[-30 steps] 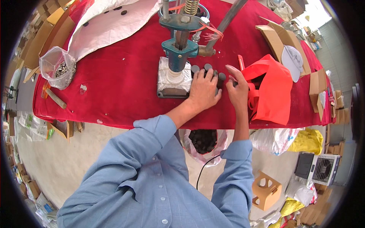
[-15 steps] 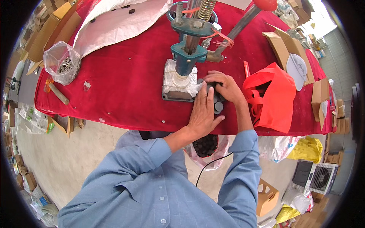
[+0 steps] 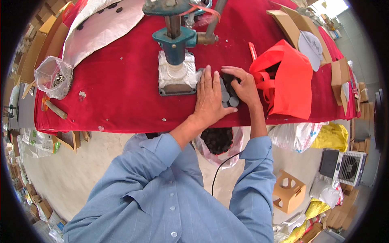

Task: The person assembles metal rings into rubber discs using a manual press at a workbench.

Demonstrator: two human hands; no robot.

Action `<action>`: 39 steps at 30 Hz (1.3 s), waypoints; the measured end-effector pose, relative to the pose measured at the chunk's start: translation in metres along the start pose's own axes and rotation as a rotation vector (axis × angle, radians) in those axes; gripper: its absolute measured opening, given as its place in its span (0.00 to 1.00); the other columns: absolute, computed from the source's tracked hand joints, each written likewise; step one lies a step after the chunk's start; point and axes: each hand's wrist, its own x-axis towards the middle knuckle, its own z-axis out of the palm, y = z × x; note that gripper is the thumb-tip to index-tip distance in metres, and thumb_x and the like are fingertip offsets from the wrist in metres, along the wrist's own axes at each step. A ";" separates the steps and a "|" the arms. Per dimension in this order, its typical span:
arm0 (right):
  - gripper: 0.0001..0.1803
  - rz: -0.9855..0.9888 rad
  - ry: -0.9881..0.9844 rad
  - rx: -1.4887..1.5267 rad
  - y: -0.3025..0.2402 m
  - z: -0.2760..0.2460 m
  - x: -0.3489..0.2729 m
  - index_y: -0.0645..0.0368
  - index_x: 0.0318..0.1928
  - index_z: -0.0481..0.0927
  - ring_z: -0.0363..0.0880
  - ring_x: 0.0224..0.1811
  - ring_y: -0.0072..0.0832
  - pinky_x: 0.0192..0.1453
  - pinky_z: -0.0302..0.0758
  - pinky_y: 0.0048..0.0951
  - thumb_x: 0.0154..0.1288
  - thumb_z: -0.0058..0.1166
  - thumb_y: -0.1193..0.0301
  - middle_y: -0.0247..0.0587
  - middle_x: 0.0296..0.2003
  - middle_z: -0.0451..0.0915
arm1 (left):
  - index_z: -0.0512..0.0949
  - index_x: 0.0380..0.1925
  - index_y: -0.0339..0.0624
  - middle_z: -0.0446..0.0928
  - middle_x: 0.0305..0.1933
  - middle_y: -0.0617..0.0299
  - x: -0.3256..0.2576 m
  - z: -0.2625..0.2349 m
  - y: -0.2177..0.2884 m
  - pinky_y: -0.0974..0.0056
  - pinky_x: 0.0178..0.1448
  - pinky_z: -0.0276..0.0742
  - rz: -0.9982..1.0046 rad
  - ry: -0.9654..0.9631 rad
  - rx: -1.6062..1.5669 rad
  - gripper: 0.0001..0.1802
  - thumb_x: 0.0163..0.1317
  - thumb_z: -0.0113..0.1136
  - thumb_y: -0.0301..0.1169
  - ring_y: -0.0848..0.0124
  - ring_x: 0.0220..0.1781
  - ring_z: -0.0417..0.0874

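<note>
Left hand (image 3: 209,96) flat, fingers pressed together, palm down on table (image 3: 121,101). Right hand (image 3: 240,86) just right of it, fingers curled over grey discs (image 3: 227,98), which lie between both hands; right is nearer. Press (image 3: 176,52) sits left & far; orange bag (image 3: 287,81) right.

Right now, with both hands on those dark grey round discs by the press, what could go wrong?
The dark grey round discs lie close to the red cloth-covered table's front edge; a sweep of the left hand or right hand could push some off. The left fingertips sit beside the blue-green metal hand press, a possible pinch point.
</note>
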 end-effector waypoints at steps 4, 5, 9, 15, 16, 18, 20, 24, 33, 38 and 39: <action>0.28 0.132 0.036 0.146 -0.001 -0.006 -0.016 0.62 0.56 0.88 0.87 0.61 0.36 0.71 0.79 0.34 0.56 0.47 0.86 0.47 0.56 0.89 | 0.53 0.77 0.21 0.35 0.84 0.21 0.001 -0.008 0.000 0.33 0.84 0.51 0.023 0.012 0.052 0.77 0.38 0.89 0.56 0.25 0.85 0.43; 0.28 0.136 0.038 0.147 0.000 -0.008 -0.019 0.62 0.56 0.88 0.87 0.61 0.36 0.71 0.79 0.34 0.56 0.47 0.86 0.47 0.56 0.89 | 0.55 0.76 0.21 0.35 0.84 0.20 0.002 -0.009 0.000 0.33 0.84 0.52 0.012 -0.005 0.081 0.75 0.38 0.89 0.56 0.25 0.85 0.43; 0.28 0.201 0.058 0.211 0.002 -0.015 -0.026 0.65 0.59 0.87 0.87 0.60 0.32 0.70 0.79 0.32 0.59 0.46 0.86 0.45 0.55 0.90 | 0.62 0.74 0.25 0.40 0.82 0.20 0.018 -0.006 -0.004 0.35 0.83 0.56 -0.019 0.012 0.039 0.73 0.35 0.89 0.59 0.24 0.84 0.47; 0.28 0.167 0.070 0.175 0.009 -0.011 -0.018 0.63 0.61 0.86 0.87 0.54 0.30 0.64 0.81 0.30 0.60 0.48 0.83 0.44 0.53 0.90 | 0.69 0.70 0.25 0.57 0.78 0.26 0.027 0.002 -0.010 0.38 0.82 0.60 0.066 0.030 0.004 0.67 0.37 0.88 0.60 0.32 0.81 0.60; 0.28 0.205 0.053 0.126 0.005 -0.009 -0.020 0.62 0.61 0.86 0.87 0.53 0.30 0.62 0.80 0.30 0.60 0.48 0.83 0.44 0.52 0.90 | 0.69 0.69 0.25 0.62 0.76 0.29 0.031 0.004 -0.011 0.40 0.83 0.61 0.135 0.011 -0.045 0.66 0.38 0.87 0.60 0.35 0.80 0.62; 0.28 0.232 0.054 0.140 -0.003 -0.009 -0.028 0.62 0.61 0.85 0.87 0.53 0.29 0.63 0.80 0.30 0.60 0.48 0.83 0.44 0.52 0.90 | 0.74 0.67 0.27 0.71 0.73 0.38 0.027 0.006 -0.014 0.45 0.81 0.67 0.216 0.007 -0.082 0.57 0.45 0.85 0.57 0.42 0.78 0.69; 0.28 0.277 0.098 0.252 -0.009 -0.011 -0.044 0.64 0.62 0.84 0.87 0.55 0.30 0.65 0.80 0.31 0.61 0.48 0.84 0.46 0.54 0.89 | 0.75 0.65 0.27 0.72 0.73 0.39 0.022 0.006 -0.008 0.45 0.81 0.67 0.236 -0.025 -0.098 0.55 0.45 0.85 0.56 0.42 0.77 0.69; 0.27 0.424 0.271 0.259 -0.043 -0.007 -0.083 0.70 0.63 0.82 0.86 0.60 0.34 0.69 0.78 0.32 0.63 0.45 0.85 0.52 0.57 0.87 | 0.80 0.60 0.31 0.75 0.70 0.42 0.004 0.007 0.004 0.46 0.78 0.70 0.256 -0.080 -0.153 0.49 0.44 0.85 0.55 0.44 0.75 0.72; 0.25 0.659 0.522 0.420 -0.080 -0.006 -0.139 0.72 0.63 0.81 0.84 0.62 0.35 0.73 0.76 0.35 0.67 0.44 0.84 0.52 0.59 0.85 | 0.80 0.57 0.34 0.79 0.61 0.48 -0.031 0.028 0.047 0.47 0.72 0.74 0.217 -0.047 -0.323 0.39 0.46 0.82 0.42 0.47 0.66 0.76; 0.24 0.699 0.531 0.450 -0.086 -0.012 -0.157 0.72 0.65 0.79 0.83 0.64 0.35 0.73 0.76 0.34 0.71 0.46 0.83 0.52 0.60 0.84 | 0.72 0.64 0.32 0.75 0.64 0.43 -0.063 0.037 0.070 0.45 0.71 0.73 0.200 -0.063 -0.481 0.38 0.52 0.75 0.26 0.43 0.67 0.75; 0.23 0.708 0.544 0.454 -0.090 -0.011 -0.156 0.71 0.63 0.80 0.83 0.63 0.35 0.72 0.76 0.34 0.70 0.46 0.83 0.52 0.58 0.85 | 0.72 0.64 0.32 0.75 0.64 0.43 -0.071 0.039 0.071 0.45 0.71 0.73 0.197 -0.057 -0.482 0.38 0.52 0.75 0.26 0.43 0.67 0.75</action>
